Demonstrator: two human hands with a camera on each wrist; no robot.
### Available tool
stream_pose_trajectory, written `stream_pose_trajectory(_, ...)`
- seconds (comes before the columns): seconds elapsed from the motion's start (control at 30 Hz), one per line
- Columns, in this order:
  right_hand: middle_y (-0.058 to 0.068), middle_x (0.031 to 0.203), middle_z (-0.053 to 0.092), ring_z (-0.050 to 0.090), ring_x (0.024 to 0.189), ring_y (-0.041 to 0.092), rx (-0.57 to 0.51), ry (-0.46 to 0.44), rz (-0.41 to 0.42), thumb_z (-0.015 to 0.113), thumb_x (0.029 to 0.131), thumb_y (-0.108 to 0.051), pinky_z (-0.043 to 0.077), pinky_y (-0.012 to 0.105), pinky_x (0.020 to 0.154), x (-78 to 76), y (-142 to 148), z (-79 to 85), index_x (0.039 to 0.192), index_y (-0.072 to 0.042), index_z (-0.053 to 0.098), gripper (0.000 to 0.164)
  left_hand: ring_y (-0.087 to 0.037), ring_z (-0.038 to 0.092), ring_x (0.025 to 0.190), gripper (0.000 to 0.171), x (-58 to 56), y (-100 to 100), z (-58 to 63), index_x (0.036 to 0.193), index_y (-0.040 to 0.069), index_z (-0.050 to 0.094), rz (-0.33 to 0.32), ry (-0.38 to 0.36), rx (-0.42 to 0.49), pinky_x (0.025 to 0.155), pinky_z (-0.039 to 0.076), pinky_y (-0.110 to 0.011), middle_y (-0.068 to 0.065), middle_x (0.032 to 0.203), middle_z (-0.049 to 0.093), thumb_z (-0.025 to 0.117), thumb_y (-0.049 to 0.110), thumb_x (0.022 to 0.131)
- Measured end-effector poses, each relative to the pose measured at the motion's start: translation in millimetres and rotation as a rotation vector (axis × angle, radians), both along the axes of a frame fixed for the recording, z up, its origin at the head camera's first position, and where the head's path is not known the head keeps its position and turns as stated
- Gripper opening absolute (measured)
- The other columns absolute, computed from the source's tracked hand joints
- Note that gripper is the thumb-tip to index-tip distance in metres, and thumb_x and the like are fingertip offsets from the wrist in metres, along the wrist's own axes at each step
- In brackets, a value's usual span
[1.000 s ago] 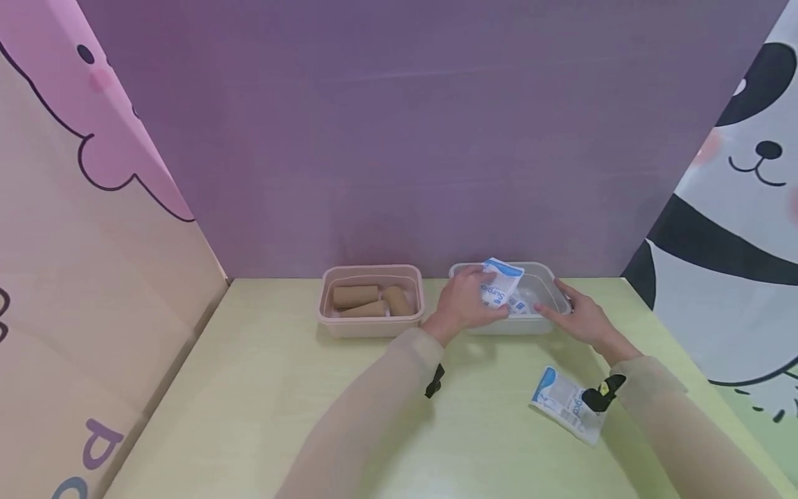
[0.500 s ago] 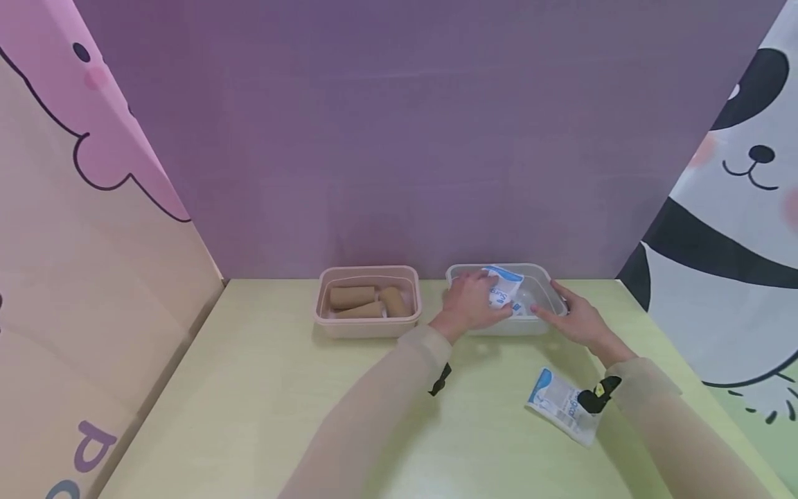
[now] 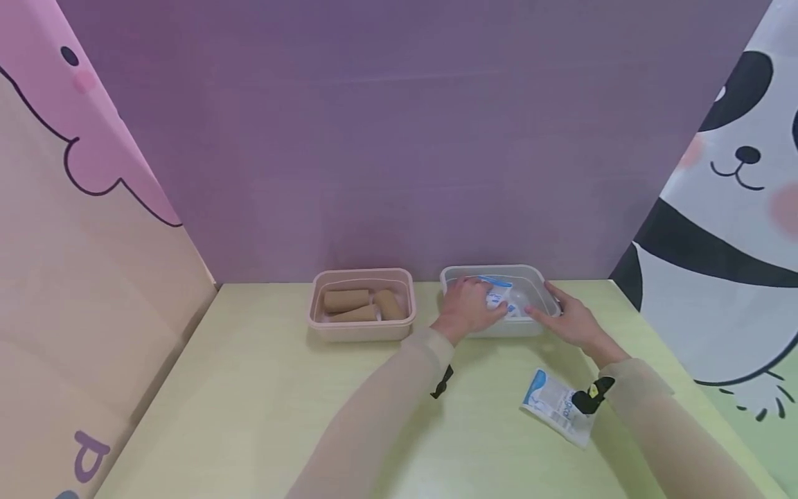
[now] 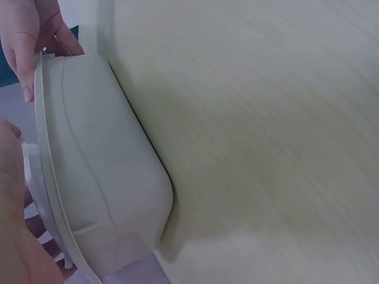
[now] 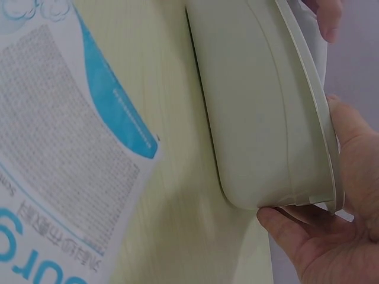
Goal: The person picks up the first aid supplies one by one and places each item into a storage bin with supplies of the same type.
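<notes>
Inside a pale grey plastic box [image 3: 508, 328], my left hand [image 3: 467, 310] pinches a white-and-blue surgical dressing packet [image 3: 497, 292] between fingers and thumb. Part of the packet is hidden behind the hand. At the box's right end, my right hand [image 3: 576, 324] grips the rim, thumb over the front edge and fingers round the far corner. The right wrist view has those fingers [image 5: 290, 234] against the end wall. A second surgical dressing packet [image 3: 557, 407] lies flat on the table below the right wrist, its printed face up.
To the left stands a pink plastic box [image 3: 358, 334] holding several brown rolls [image 3: 346, 300]. Both boxes sit near the table's back edge, before a purple wall [image 3: 399, 152]. Printed panels rise at the sides, a panda [image 3: 711, 312] on the right one.
The left hand has lowered the packet from above the rim down into the grey box. My right hand keeps its hold on the box. The head view has shifted slightly.
</notes>
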State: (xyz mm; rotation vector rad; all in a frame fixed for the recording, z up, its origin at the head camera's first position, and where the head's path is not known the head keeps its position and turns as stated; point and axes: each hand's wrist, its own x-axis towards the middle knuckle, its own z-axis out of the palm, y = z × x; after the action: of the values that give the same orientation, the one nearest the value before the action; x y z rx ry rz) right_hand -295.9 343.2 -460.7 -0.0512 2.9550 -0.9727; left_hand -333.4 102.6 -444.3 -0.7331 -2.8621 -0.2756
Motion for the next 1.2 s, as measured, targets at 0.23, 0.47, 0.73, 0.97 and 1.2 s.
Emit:
stream_pose_trajectory(0.23, 0.042, 0.166, 0.025, 0.03, 0.149, 0.064, 0.0, 0.022, 0.008, 0.06, 0.103, -0.061, 0.033, 0.075, 0.117, 1.4, -0.6, 0.2, 0.169, 0.002, 0.012, 0.103, -0.019, 0.059, 0.136, 0.057, 0.7, 1.9, -1.6, 0.143, 0.031, 0.068, 0.017, -0.014, 0.001, 0.114, 0.048, -0.037, 0.009, 0.143, 0.07, 0.047, 0.065, 0.103)
stream_pose_trajectory(0.47, 0.041, 0.166, 0.026, 0.032, 0.149, 0.064, -0.002, 0.034, 0.011, 0.061, 0.103, -0.06, 0.034, 0.074, 0.118, -0.1, -0.5, -3.2, 0.168, 0.002, 0.013, 0.102, -0.019, 0.061, 0.134, 0.058, 2.3, 4.4, -8.1, 0.142, 0.029, 0.07, 0.017, 0.008, 0.004, 0.115, 0.048, -0.041, 0.006, 0.138, 0.072, 0.047, 0.067, 0.103)
stream_pose_trajectory(0.73, 0.042, 0.165, 0.027, 0.032, 0.149, 0.064, 0.006, 0.042, 0.013, 0.061, 0.103, -0.059, 0.034, 0.075, 0.117, 0.4, 0.0, -3.9, 0.168, 0.003, 0.013, 0.102, -0.021, 0.054, 0.146, 0.063, 2.5, 4.4, -8.3, 0.146, 0.029, 0.065, 0.024, 0.06, -0.003, 0.124, 0.037, -0.058, 0.005, 0.149, 0.066, 0.043, 0.07, 0.105)
stream_pose_trajectory(0.97, 0.043, 0.164, 0.029, 0.035, 0.147, 0.064, 0.013, 0.057, 0.03, 0.061, 0.104, -0.058, 0.036, 0.074, 0.116, -1.5, -2.4, -4.6, 0.168, 0.004, 0.014, 0.1, -0.018, 0.054, 0.146, 0.061, 9.2, -1.9, 2.1, 0.147, 0.029, 0.065, -0.007, 0.095, -0.003, 0.122, 0.043, -0.047, 0.006, 0.152, 0.064, 0.044, 0.069, 0.105)
stream_pose_trajectory(1.2, 0.043, 0.164, 0.03, 0.039, 0.145, 0.063, -0.006, 0.037, 0.03, 0.061, 0.104, -0.056, 0.039, 0.074, 0.114, 0.1, 1.4, -2.2, 0.168, 0.003, 0.011, 0.101, -0.016, 0.055, 0.144, 0.074, 29.9, -0.9, 16.5, 0.153, 0.026, 0.058, -0.112, 0.15, 0.081, 0.125, 0.038, -0.035, 0.006, 0.151, 0.065, 0.05, 0.076, 0.099)
